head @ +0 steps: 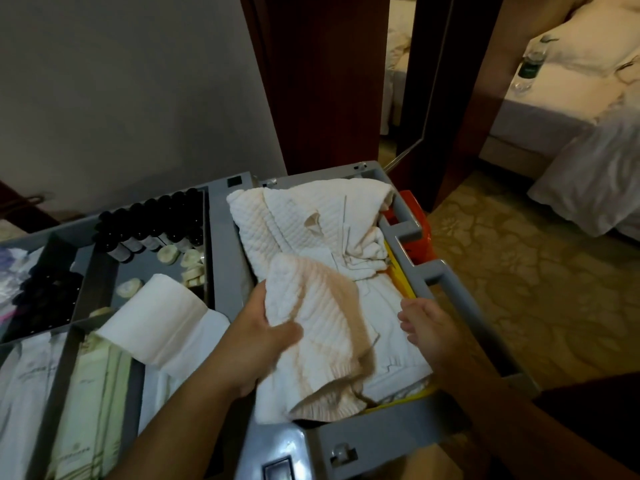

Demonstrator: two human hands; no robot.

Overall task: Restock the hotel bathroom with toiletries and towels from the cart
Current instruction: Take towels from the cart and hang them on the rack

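Observation:
A grey housekeeping cart [453,289] fills the lower view. Its right bin holds a pile of white waffle-textured towels [311,216]. My left hand [258,344] grips the left edge of the top folded towel [318,327], thumb on top. My right hand [424,327] hovers just right of that towel with fingers apart, holding nothing. In the left trays lie a row of small dark-capped toiletry bottles [152,223], round soaps [188,265] and a rolled white towel [156,320].
Packaged white and pale-green items [86,403] lie in the near-left compartment. A dark wooden door frame [311,81] stands behind the cart. To the right, patterned carpet [519,289] leads to a bed [571,98] with a water bottle [530,64] on it.

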